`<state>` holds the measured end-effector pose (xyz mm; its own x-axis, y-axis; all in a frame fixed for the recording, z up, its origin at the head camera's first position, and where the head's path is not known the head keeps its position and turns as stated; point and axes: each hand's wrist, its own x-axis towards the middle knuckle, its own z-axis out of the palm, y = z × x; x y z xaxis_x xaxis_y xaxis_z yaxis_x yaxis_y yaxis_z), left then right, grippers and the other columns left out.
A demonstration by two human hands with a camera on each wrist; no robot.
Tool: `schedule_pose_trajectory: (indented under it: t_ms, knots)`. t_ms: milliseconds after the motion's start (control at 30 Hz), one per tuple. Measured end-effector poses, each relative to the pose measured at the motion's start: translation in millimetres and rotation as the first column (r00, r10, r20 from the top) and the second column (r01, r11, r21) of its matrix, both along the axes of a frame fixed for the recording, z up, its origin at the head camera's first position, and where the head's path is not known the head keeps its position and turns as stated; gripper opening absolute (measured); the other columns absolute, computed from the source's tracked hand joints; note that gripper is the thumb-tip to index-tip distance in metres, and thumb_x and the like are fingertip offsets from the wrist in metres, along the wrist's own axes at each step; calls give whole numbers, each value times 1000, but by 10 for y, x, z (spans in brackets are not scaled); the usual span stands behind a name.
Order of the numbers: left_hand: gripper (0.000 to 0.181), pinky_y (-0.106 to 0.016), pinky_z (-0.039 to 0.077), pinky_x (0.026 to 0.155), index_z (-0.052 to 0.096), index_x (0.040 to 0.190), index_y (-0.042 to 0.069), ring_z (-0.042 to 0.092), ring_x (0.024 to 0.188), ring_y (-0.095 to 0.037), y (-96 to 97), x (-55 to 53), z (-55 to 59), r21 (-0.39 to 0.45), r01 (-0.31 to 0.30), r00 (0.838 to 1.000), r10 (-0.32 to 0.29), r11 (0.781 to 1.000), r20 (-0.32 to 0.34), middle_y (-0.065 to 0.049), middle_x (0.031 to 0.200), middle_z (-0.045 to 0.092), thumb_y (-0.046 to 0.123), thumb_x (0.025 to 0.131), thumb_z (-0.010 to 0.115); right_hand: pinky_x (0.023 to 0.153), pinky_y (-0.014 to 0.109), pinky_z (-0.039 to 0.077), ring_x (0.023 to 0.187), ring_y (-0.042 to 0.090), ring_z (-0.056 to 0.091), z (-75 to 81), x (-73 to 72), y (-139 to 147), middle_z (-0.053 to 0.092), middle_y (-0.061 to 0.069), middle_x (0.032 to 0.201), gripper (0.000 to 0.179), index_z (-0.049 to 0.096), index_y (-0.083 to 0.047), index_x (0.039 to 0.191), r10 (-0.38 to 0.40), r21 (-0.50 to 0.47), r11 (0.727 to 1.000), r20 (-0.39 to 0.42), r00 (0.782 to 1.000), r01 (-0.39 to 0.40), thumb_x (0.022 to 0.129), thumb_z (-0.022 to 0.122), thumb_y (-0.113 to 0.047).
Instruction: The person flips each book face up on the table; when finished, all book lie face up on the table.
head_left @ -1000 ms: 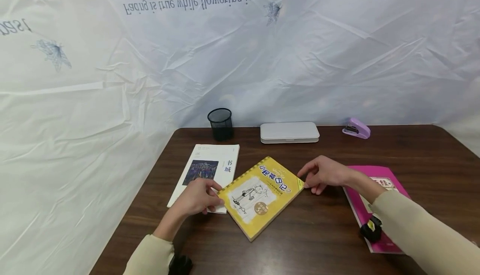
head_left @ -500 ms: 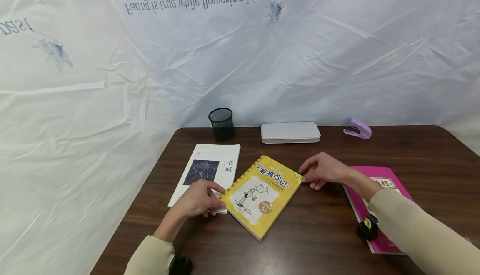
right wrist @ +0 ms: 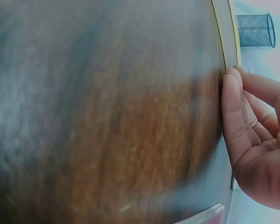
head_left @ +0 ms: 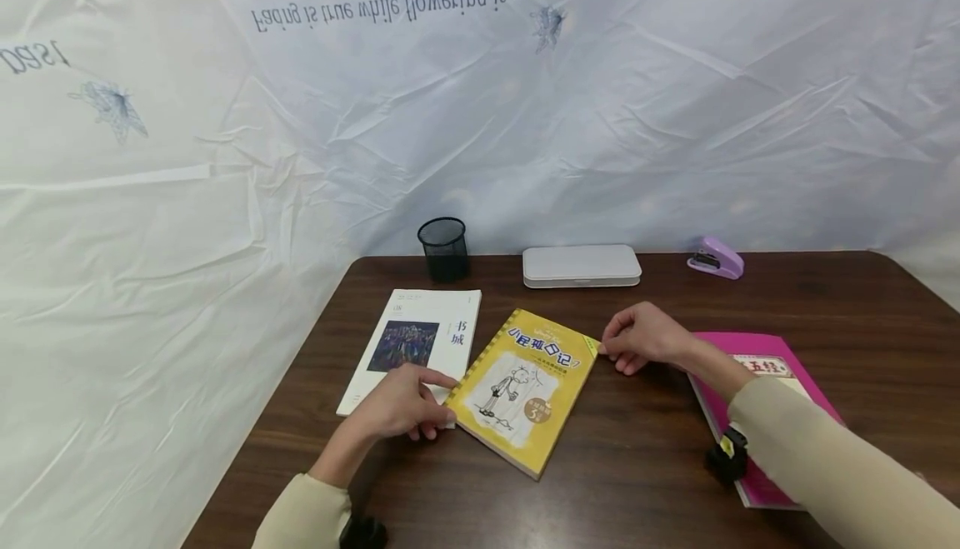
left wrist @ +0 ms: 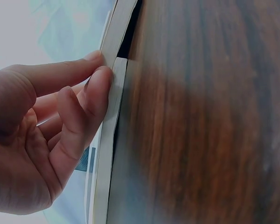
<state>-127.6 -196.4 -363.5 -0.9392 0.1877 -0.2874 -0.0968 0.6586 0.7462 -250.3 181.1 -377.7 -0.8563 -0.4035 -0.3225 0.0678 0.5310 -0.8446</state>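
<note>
The wooden table (head_left: 600,466) is extending toward the person between the two hands, its far edge running beyond both along the white printed sheet (head_left: 600,141). The yellow cartoon-covered paperback (head_left: 517,391) is lying askew between the hands, its near corner pointing at the person; whether it is flat or slightly raised cannot be told. The white magazine (head_left: 420,341) is lying partly under the left hand (head_left: 405,403) and just beside the paperback, limiting room there. The pink book (head_left: 806,370) is resting under the right forearm. Beyond the left hand a black mesh pen cup (head_left: 444,251) is standing; the white pencil case (head_left: 581,267) is lying beyond the paperback, and the purple stapler (head_left: 717,257) beyond the right hand (head_left: 645,336). Both wrists are reaching inward, the left fingertips pinching the paperback's left corner, the right thumb and finger pinching its far right corner.
</note>
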Motion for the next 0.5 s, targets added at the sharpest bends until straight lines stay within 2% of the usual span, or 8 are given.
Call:
schedule_pose_trajectory:
  t_ms: [200, 500]
  knots:
    - [50, -29, 55, 45, 71, 135, 3, 66, 51, -12, 25, 6, -22, 38, 25, 1000, -25, 999, 6, -3, 63, 71, 13, 89, 85, 62, 32, 65, 64, 13, 69, 6, 27, -13, 69, 8, 80, 17, 69, 6, 108, -16, -16, 1000, -20, 1000, 16, 98, 73, -8]
    - [56, -27, 53, 44, 67, 141, 4, 66, 49, -12, 100, 21, -26, 55, 41, 999, -43, 998, 20, -4, 62, 70, 13, 89, 85, 61, 33, 64, 64, 15, 69, 22, 80, -37, 72, 7, 81, 41, 64, 8, 127, 2, -23, 1000, -64, 998, -3, 95, 78, -15]
